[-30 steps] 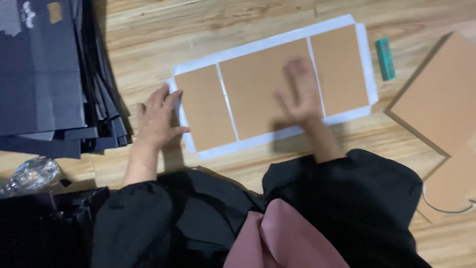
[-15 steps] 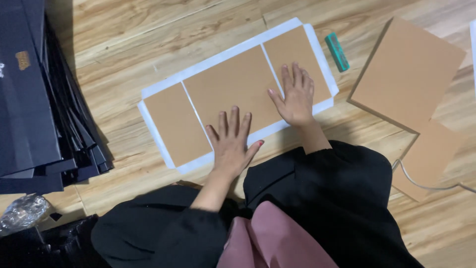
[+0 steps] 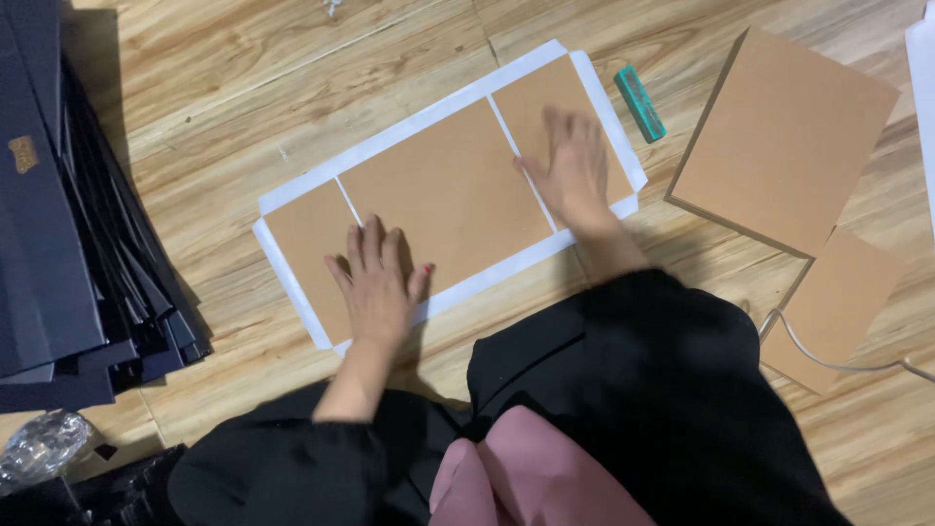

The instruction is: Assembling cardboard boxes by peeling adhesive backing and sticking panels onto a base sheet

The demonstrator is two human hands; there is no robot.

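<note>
Far over on the left, a tall stack of dark flat covers is lying on the wooden floor, and the edge of the picture is cutting most of it off. Down in the near left corner a shiny crinkly plastic bag is peeking in, and it is too cut off to tell what is in it. In the middle of the floor a white sheet is lying flat with three brown boards on it, side by side with thin white gaps between them. The left hand is pressing down flat, fingers spread wide, holding nothing, on the near edge where the left board and the middle board are meeting. The right hand is also lying flat and open on the right board, and it is looking a bit blurry. The boards are looking stiff and light, so they would lift best by their edges; the sheet is looking thin and bendy, and it might crease or tear. I cannot tell if the boards are stuck to it. Just past the sheet a small green block is lying on the floor. On the right, more brown boards are sitting in a pile, with a thin cord running across a lower one. Dark clothes are hiding the near floor.
</note>
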